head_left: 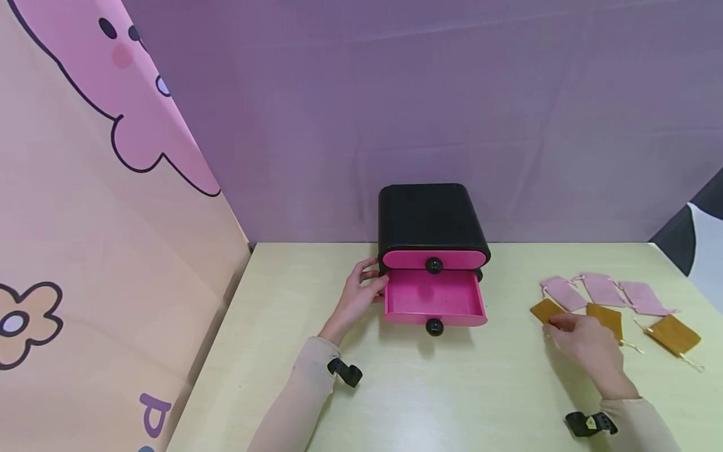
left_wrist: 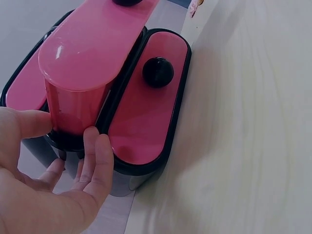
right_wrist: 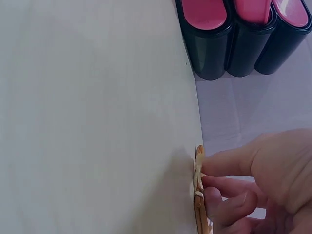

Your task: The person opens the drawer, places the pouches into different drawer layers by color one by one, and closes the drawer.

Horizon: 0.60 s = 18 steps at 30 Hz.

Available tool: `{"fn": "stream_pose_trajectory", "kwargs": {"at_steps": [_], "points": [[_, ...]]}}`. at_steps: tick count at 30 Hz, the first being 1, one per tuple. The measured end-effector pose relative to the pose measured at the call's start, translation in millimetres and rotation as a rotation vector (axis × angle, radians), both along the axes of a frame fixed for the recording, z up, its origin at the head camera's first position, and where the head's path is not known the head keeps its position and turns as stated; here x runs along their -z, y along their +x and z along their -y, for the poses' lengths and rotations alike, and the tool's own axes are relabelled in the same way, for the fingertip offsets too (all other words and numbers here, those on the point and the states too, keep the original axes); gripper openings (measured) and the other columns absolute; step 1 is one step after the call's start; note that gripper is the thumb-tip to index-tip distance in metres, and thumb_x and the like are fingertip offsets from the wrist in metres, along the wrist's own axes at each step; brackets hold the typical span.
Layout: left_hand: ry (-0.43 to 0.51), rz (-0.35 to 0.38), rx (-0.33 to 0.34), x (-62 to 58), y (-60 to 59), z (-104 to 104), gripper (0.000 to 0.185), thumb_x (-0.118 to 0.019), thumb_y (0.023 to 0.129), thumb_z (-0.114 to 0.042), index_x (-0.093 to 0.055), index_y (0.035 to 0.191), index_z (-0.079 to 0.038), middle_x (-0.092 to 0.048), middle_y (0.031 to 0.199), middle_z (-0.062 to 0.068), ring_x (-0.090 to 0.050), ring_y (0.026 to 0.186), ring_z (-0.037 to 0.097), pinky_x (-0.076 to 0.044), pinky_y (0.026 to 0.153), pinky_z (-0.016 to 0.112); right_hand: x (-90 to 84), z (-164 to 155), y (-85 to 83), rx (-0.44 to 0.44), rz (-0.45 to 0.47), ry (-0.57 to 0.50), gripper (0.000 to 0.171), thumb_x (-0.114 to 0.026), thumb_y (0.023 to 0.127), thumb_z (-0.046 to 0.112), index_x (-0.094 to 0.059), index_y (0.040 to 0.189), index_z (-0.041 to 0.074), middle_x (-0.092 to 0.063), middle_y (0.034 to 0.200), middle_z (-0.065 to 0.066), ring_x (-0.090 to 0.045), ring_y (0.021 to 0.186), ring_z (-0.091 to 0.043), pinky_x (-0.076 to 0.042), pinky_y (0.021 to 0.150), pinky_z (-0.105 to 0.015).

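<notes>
The little black drawer box (head_left: 432, 220) is steadied by the left hand (head_left: 361, 295), fingers straight vs. its side. The pink drawer (head_left: 435, 301) is pulled out w/ nothing in it. A brown pouch (head_left: 546, 310) on the worktop (head_left: 452, 389) is pinched by the right hand (head_left: 587, 345). Next, it looks like the pouch must be lifted & carried to the drawer. Pink pouches (head_left: 604, 292) lie just behind.

Staged tabletop set: cloth backdrops (head_left: 452, 94) around table (head_left: 452, 402)
</notes>
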<state>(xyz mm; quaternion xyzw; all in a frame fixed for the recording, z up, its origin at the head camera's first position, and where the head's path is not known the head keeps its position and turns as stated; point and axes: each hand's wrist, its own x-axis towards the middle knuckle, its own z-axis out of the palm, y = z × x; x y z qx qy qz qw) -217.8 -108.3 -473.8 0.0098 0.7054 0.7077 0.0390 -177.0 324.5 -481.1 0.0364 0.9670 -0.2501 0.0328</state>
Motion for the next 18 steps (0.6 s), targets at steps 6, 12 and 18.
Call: {"fn": "stream_pose_trajectory", "kwargs": {"at_steps": [6,12,18], "points": [[0.001,0.004,-0.001,-0.4,-0.2,0.6,0.058,-0.065,0.105,-0.02,-0.044,0.158,-0.01,-0.054,0.145,0.025,-0.068,0.088,0.017,-0.058,0.103,0.058,-0.4,-3.1,-5.2,-0.002,0.066,-0.003,0.048,-0.062,0.104,0.04,-0.07,0.129,-0.001,-0.07,0.121,-0.034,-0.067,0.09,-0.035,-0.044,0.06,-0.034],[0.011,0.0,0.002,-0.9,-0.6,0.4,0.058,-0.066,0.105,-0.019,-0.044,0.158,-0.011,-0.053,0.145,0.025,-0.068,0.089,0.018,-0.059,0.102,0.058,-1.7,-6.2,-9.9,0.007,0.089,0.011,0.049,-0.061,0.103,0.039,-0.069,0.129,-0.002,-0.069,0.123,-0.035,-0.069,0.092,-0.041,-0.046,0.06,-0.036],[0.01,-0.004,0.004,-0.7,0.5,0.4,0.058,-0.065,0.105,-0.019,-0.044,0.158,-0.01,-0.053,0.144,0.025,-0.069,0.09,0.02,-0.059,0.103,0.059,-2.6,-7.0,-12.3,0.012,0.102,0.007,0.045,-0.062,0.101,0.036,-0.071,0.123,-0.002,-0.072,0.112,-0.029,-0.066,0.085,-0.033,-0.044,0.06,-0.034]]}}
